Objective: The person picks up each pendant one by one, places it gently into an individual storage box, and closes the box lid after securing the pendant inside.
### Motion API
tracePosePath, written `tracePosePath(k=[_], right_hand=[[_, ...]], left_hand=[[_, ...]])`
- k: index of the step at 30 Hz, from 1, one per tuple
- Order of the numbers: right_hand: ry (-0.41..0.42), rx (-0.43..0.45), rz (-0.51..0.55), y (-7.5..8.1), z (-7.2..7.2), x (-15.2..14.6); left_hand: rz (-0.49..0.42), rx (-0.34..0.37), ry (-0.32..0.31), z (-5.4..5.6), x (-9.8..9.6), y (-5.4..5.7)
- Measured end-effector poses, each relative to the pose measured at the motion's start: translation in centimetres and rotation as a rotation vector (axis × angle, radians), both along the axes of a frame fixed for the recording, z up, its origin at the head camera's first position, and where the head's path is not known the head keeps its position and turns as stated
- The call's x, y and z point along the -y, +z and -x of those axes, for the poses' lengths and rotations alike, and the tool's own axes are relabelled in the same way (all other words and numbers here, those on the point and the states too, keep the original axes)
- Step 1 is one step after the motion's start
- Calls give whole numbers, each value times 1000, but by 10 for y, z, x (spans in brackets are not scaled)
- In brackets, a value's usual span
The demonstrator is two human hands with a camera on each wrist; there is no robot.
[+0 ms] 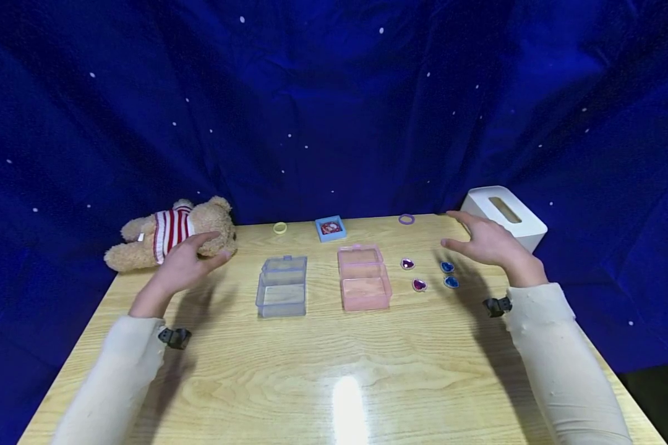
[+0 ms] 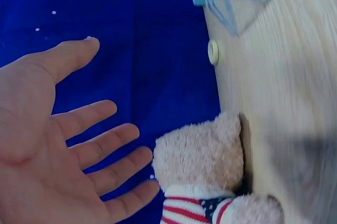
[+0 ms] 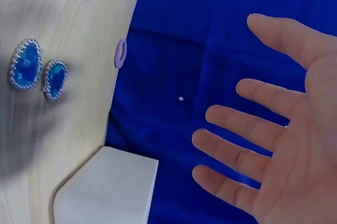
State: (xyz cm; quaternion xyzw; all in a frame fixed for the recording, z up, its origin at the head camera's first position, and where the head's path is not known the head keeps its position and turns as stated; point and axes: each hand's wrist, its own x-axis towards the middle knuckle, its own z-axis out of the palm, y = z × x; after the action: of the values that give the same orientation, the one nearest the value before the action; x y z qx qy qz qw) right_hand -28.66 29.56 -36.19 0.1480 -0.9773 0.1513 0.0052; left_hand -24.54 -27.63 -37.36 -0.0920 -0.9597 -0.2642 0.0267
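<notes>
Gems [image 1: 451, 282], the blue pair, lay flat on the table [image 1: 228, 371], just beside each other and near the right hand [image 1: 490, 244]. Beaded rims showed in the right wrist view, so a fingertip pinch across the rim looked safer than pressing the smooth stone. One at a time was the better bet; a wide grab could have knocked the neighbor. Right hand was empty, fingers spread, raised off the table; any pickup needed it lower, with thumb and index brought together first.

Bear [image 1: 174, 230] lay by the left hand [image 1: 182, 266], head toward mid-table. Left hand held nothing either, fingers splayed; couldn't tell how near the fingertips came to the fur. Soft body probably suited a broad grip over a pinch.

Magenta gems [image 1: 419, 285] sat between the blue pair and the pink case [image 1: 366, 302]; same rim grip applied. Pink case and bluish case [image 1: 281, 309] both had lids folded back. Walls looked thin, so a light touch seemed wise.

White box [image 1: 526, 225] stood behind the right hand: worth keeping fingers clear. Farther back, near the curtain [image 1: 334, 123]: yellow ring [image 1: 280, 233], light-blue tray [image 1: 334, 237], purple ring [image 3: 117, 56].
</notes>
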Motion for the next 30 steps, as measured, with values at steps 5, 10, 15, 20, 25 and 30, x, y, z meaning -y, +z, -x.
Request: tracePosePath(k=[5, 10, 15, 20, 25, 30], right_hand=[[4, -9, 60, -4, 0, 3], [10, -25, 84, -11, 0, 6], [25, -14, 119, -18, 2, 10], [38, 18, 157, -25, 3, 16], [38, 51, 193, -32, 4, 19], [39, 60, 214, -40, 6, 20]], left_hand=[[-145, -28, 13, -2, -10, -2], [-246, -45, 29, -5, -20, -9], [-291, -68, 16, -6, -30, -16], [-316, -83, 9, -11, -42, -19], [-347, -74, 2, -14, -54, -20], [-406, -66, -22, -17, -66, -26]])
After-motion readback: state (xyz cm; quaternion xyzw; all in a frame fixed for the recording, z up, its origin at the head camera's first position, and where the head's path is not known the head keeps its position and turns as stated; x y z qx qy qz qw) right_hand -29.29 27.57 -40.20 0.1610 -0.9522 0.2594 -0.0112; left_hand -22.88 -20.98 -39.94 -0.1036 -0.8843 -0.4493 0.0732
